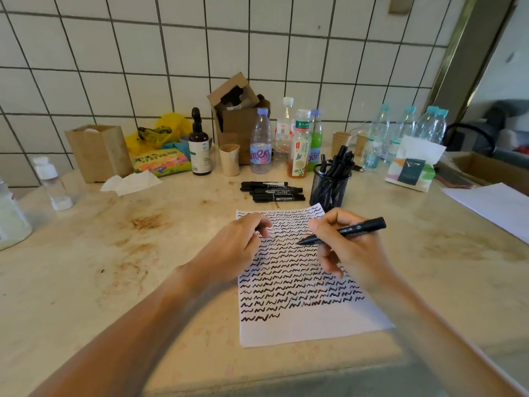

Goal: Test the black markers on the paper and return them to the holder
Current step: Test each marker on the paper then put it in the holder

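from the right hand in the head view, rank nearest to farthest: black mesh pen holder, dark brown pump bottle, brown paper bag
From the right hand, which grips a black marker over the paper:
1. Black mesh pen holder, just behind the hand.
2. Dark brown pump bottle, farther back and left, near the wall.
3. Brown paper bag, far left by the tiled wall.

Both my bare forearms reach in from the bottom edge, converging toward the middle. My left hand lies knuckles up, wrist straight, fingers loosely curled under with nothing in them, fingertips down on the paper. My right hand is turned slightly inward, thumb and forefinger in a writing grip on a black marker; the other fingers are tucked beneath, and the marker's tip points left toward my other hand.
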